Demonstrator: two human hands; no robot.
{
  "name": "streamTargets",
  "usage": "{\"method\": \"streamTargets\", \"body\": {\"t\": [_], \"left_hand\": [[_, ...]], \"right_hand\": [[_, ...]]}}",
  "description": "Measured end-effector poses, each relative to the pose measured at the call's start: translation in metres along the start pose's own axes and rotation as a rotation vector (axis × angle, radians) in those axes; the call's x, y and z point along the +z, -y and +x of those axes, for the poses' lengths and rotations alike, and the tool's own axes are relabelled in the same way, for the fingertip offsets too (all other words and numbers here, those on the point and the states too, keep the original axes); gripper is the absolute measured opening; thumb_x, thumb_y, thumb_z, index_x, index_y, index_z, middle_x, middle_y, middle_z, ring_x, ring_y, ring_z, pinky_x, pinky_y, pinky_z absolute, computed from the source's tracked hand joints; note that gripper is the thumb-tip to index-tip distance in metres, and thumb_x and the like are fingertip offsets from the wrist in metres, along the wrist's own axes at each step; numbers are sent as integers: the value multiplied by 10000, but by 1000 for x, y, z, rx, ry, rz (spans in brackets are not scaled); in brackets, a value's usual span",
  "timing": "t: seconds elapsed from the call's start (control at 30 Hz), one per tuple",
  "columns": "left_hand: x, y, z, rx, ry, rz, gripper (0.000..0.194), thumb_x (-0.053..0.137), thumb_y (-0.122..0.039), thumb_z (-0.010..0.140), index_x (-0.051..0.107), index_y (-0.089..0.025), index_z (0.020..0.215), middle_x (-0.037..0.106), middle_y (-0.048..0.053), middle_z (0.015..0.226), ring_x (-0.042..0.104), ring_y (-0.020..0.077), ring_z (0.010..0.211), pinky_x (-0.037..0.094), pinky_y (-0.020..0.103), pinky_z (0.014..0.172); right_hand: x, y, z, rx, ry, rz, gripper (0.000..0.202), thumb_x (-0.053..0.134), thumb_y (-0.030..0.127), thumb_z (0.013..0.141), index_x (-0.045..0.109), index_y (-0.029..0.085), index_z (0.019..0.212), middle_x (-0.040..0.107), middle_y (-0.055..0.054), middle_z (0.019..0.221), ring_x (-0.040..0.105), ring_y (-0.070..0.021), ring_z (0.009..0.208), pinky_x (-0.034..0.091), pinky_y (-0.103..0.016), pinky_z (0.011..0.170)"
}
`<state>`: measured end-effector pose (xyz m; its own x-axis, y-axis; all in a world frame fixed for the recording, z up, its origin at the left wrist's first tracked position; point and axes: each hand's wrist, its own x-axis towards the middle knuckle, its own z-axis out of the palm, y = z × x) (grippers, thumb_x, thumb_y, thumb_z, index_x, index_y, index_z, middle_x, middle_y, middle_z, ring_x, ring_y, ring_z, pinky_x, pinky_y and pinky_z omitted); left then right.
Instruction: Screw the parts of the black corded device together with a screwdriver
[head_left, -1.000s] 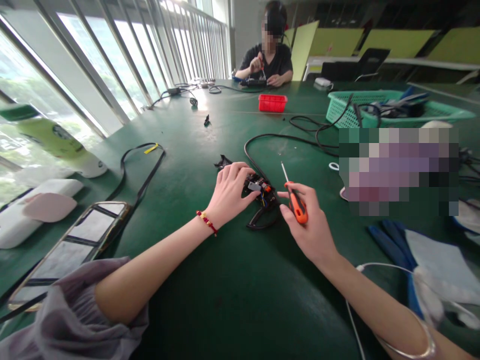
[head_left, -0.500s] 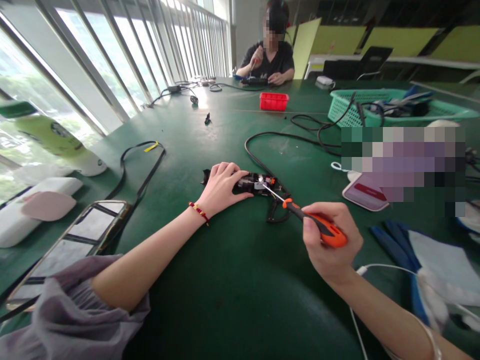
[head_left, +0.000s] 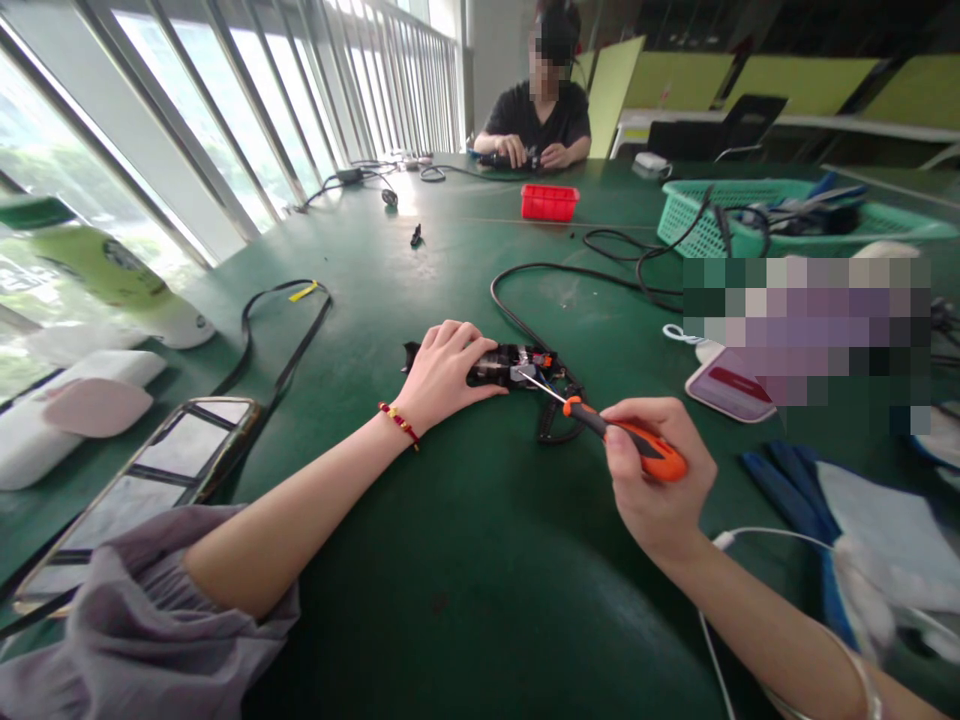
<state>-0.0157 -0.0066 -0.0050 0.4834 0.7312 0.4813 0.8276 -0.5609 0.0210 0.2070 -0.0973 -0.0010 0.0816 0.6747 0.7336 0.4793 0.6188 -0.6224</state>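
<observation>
A black corded device (head_left: 491,368) lies on the green table with its casing open, showing wires and inner parts at its right end. My left hand (head_left: 448,372) lies over its left part, fingers on the far side and thumb on the near side, holding it down. An orange-and-black screwdriver (head_left: 651,450) is gripped by its handle in my right hand (head_left: 664,500). Its shaft slants up to the left, and the tip is at the exposed inner parts; I cannot make out exactly what it touches. A black loop-shaped piece (head_left: 553,436) sits just below the device's right end.
A black cord (head_left: 525,266) curves from the device toward a green basket (head_left: 686,220). A red bin (head_left: 550,203) stands ahead. Phone (head_left: 165,470), strap (head_left: 289,370) and bottle (head_left: 112,270) are at left, blue-white gloves (head_left: 862,520) at right. A co-worker (head_left: 536,120) sits opposite.
The screwdriver and my right hand have moved slightly up and left, the tip now a little lower on the inner parts. The co-worker's raised hand has come down to the table.
</observation>
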Motion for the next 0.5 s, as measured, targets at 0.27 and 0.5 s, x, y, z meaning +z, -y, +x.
{"method": "streamTargets", "body": {"t": [0.27, 0.5], "left_hand": [[-2, -2, 0, -18, -2, -38, 447, 630, -504, 730, 554, -192, 1041, 568, 70, 1024, 454, 258, 1013, 366, 378, 889], [-4, -5, 1, 5, 2, -51, 498, 590, -406, 733, 512, -190, 1174, 545, 85, 1043, 443, 265, 1022, 366, 393, 899]], "right_hand": [[1, -1, 0, 52, 55, 92, 37, 570, 199, 800, 555, 208, 833, 545, 47, 666, 461, -63, 447, 387, -193, 404], [8, -5, 1, -65, -129, 156, 419, 649, 79, 668, 500, 228, 1031, 498, -5, 922, 588, -120, 714, 519, -273, 629]]}}
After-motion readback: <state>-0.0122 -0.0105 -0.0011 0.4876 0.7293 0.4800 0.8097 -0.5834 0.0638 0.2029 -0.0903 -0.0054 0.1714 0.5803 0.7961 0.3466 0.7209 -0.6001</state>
